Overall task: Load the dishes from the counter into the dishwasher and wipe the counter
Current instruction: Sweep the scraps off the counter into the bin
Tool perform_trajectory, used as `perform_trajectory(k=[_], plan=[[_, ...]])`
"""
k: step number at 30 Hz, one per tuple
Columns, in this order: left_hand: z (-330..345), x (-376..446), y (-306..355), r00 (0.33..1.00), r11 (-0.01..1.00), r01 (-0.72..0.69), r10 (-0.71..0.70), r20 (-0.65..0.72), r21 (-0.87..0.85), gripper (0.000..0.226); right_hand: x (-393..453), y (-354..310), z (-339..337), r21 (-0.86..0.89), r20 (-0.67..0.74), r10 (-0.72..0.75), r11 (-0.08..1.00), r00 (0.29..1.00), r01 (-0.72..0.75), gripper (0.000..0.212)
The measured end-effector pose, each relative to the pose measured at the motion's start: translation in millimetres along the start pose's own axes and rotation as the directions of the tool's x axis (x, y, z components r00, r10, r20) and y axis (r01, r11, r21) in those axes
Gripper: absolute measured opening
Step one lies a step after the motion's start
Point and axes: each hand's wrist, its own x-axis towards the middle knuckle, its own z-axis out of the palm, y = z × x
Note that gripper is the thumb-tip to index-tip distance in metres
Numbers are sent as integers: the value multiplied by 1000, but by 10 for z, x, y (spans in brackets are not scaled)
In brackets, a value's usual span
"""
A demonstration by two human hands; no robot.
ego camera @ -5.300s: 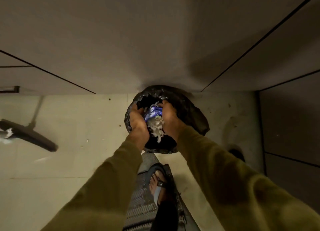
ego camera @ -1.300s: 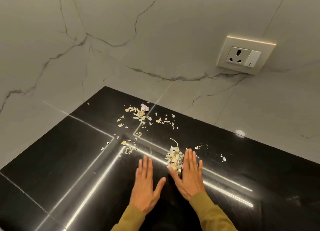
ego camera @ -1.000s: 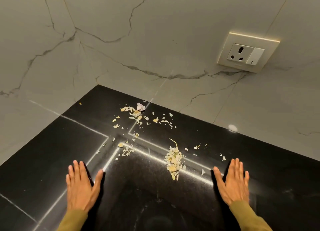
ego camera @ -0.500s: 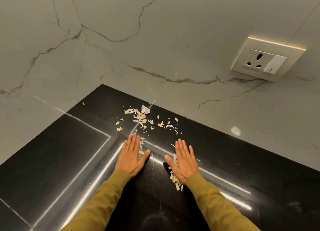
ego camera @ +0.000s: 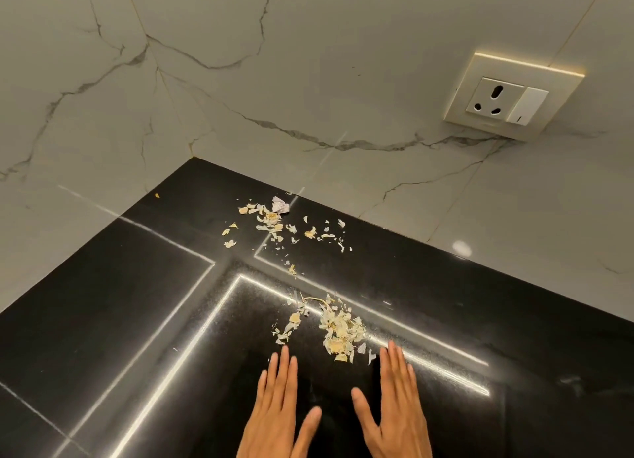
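Note:
A glossy black counter [ego camera: 137, 320] fills the lower part of the view, meeting white marble walls in a corner. Pale dry peel scraps lie on it: a dense pile [ego camera: 339, 330] just beyond my fingertips and a looser scatter [ego camera: 274, 221] nearer the corner. My left hand [ego camera: 278, 409] lies flat, palm down, fingers straight, just short of a few small scraps. My right hand [ego camera: 394, 406] lies flat beside it, its fingertips at the near edge of the dense pile. Neither hand holds anything. No dishes or dishwasher are in view.
A cream wall socket with a switch [ego camera: 507, 100] sits on the right marble wall [ego camera: 377, 80] above the counter. The left marble wall [ego camera: 68, 97] closes the corner. Bright light strips reflect across the counter surface.
Both hands have drawn back toward me from among the scraps, dragging peel with them. The dense pile now lies in front of my fingertips instead of under my right hand.

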Motion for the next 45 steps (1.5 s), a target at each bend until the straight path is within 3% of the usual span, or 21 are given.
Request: perform_trajectory(k=[2, 9, 12, 17, 22, 25, 36, 41, 45], plan=[[77, -89, 21, 998, 996, 59, -59, -1, 63, 82, -50, 19, 71, -121, 27, 40, 992, 999, -37, 88], [54, 78, 98, 983, 982, 173, -177, -52, -72, 81, 126, -127, 87, -240, 17, 48, 970, 999, -42, 106], [-28, 326, 67, 980, 987, 141, -151, -130, -77, 90, 343, -239, 57, -233, 51, 59, 972, 997, -46, 105], [-176, 945, 33, 975, 993, 95, -106, -197, -64, 80, 893, -432, 64, -194, 83, 57, 980, 995, -40, 99], [-320, 1068, -101, 973, 947, 18, -91, -213, -320, 76, 1077, -432, -42, -119, 88, 14, 993, 996, -4, 97], [-434, 1096, -415, 946, 936, 56, -161, -282, -348, 78, 1053, -431, -62, -83, 69, 15, 996, 997, -9, 95], [-1226, 2287, -1757, 950, 966, 199, -231, -209, -164, 82, 1091, -389, 64, -71, 23, 11, 997, 1000, -9, 96], [-1426, 2923, -1978, 955, 958, 212, -245, -168, -194, 76, 1122, -366, 153, -129, -47, 12, 992, 999, -17, 89], [-1411, 3139, -1886, 977, 988, 142, -150, -150, -62, 66, 1137, -345, 171, -142, -77, 12, 990, 997, -22, 89]])
